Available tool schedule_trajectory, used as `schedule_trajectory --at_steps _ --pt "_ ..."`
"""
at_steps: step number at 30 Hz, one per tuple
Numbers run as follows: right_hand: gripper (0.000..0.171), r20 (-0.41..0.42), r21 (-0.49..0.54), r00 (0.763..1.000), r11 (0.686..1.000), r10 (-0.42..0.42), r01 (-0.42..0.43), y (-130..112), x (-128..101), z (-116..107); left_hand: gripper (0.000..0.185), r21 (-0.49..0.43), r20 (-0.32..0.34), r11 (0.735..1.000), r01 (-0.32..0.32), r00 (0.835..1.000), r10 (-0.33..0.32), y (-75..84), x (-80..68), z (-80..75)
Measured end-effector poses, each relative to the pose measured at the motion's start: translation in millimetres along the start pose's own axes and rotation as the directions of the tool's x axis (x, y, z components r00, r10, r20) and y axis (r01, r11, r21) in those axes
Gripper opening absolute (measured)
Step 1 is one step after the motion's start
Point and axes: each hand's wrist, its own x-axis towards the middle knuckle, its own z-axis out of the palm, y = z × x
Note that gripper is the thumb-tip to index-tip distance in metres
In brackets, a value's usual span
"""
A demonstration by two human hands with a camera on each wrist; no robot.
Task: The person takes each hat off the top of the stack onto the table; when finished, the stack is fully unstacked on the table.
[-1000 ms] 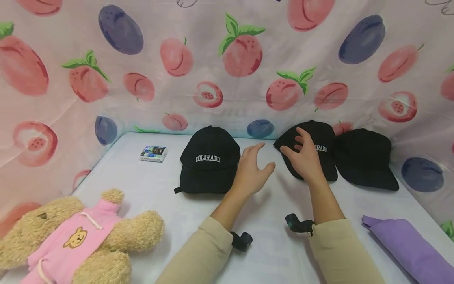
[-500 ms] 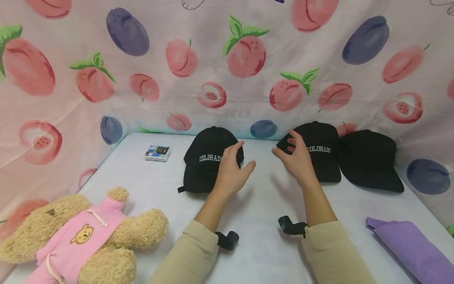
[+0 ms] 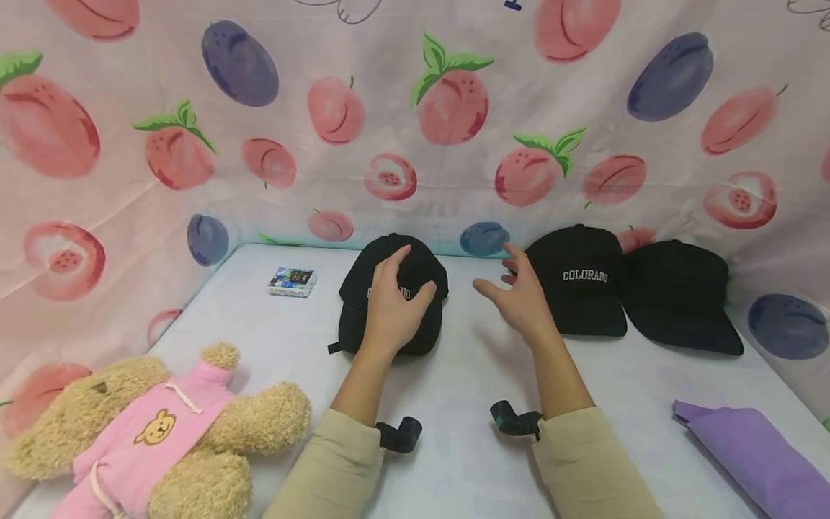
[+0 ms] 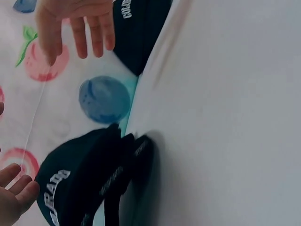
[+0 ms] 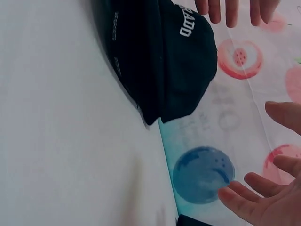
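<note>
Head view shows the left hand (image 3: 387, 311) resting on the crown of the left black cap (image 3: 415, 270), fingers (image 3: 395, 261) spread over it and lightly curved — not clamped. That cap sits on the white surface (image 3: 467, 375) near the fruit-print backdrop (image 3: 415, 108). Just right of it, the right hand (image 3: 519, 303) hovers with fingers splayed, holding nothing — beside the middle cap (image 3: 583, 288), apart from it.
</note>
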Motion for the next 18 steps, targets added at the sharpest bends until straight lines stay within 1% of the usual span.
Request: schedule_trajectory --at_steps 5,7,10,13,18 --pt "0.094 0.035 0.043 0.999 0.999 0.006 -0.008 -3.9 1.5 10.7 0.067 -0.014 -0.073 1.0 0.022 0.997 -0.023 -7.9 0.5 -13.9" --pt "0.095 0.046 0.046 0.999 0.999 0.007 -0.009 -5.8 2.4 15.3 0.067 -0.017 -0.101 0.999 0.045 0.994 -0.047 -10.4 0.5 -19.6" --pt "0.096 0.06 0.049 0.998 0.999 0.009 -0.012 -7.0 4.0 22.4 0.068 -0.02 -0.131 0.996 0.09 0.987 -0.092 -13.5 0.3 -26.6" --pt "0.096 0.072 0.053 0.997 0.998 0.014 -0.018 -6.8 5.3 30.0 0.07 -0.018 -0.147 0.99 0.139 0.979 -0.14 -16.5 -0.1 -31.2" --pt "0.098 0.103 0.056 0.994 0.998 0.036 -0.042 -5.1 6.1 45.0 0.072 0.026 -0.174 0.974 0.223 0.961 -0.215 -23.2 -2.3 -35.7"
